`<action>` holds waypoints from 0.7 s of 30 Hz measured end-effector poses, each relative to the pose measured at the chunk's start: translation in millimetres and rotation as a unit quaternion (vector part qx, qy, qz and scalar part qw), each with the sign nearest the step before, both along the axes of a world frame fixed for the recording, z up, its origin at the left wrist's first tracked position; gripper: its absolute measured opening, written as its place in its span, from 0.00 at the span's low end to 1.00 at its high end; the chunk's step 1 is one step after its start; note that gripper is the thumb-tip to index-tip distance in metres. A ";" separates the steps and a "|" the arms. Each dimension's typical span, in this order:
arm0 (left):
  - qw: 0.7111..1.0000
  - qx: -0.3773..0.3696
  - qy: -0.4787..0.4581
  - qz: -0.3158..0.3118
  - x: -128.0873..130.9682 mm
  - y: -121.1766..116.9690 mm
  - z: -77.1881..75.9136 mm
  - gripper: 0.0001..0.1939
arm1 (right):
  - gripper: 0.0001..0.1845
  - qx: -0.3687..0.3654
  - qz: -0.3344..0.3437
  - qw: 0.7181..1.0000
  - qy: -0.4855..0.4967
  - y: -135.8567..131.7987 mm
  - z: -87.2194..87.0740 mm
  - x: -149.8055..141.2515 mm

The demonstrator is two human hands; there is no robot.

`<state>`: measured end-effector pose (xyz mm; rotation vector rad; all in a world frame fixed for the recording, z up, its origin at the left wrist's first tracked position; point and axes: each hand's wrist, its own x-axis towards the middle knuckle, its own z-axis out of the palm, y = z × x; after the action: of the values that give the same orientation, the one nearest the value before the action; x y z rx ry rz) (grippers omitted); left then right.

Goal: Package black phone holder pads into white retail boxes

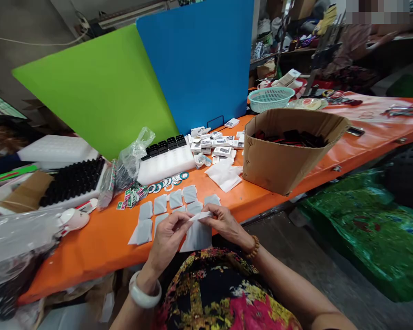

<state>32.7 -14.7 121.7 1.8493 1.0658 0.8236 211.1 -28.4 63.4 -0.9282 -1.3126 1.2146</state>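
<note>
Both hands meet at the front edge of the orange table [99,238]. My left hand [167,238] and my right hand [223,222] pinch the top of a small white plastic bag [197,234], fingers closed on it from either side. Just beyond the hands lie several small flat white packets [175,200] in rows. Behind them are round teal-and-white stickers [168,182] and a pile of green and red labels [132,196].
A cardboard box [282,160] of dark parts stands at the right. Small white boxes [215,144], white trays of black parts [165,158], a clear plastic bag [131,160], green and blue boards [151,78] and a teal basket [270,98] lie behind. Another person sits far right.
</note>
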 end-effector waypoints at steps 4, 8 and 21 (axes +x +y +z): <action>0.992 0.024 -0.072 0.098 0.2 -1.8 -6.3 0.09 | 0.16 -0.023 0.029 0.998 0.057 1.1 1.1 0.3; 0.970 0.042 -0.125 0.206 -0.5 -12.0 -22.6 0.16 | 0.19 -0.049 -0.012 0.991 0.120 3.4 2.8 -3.5; 0.951 -0.217 -0.193 0.106 2.3 -33.2 -44.2 0.16 | 0.17 0.116 -0.290 0.948 -0.052 -10.9 4.1 -11.0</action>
<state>35.0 -47.9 77.5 1.1622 1.0963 0.9392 200.1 -39.3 67.5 -1.1140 -1.1182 0.5504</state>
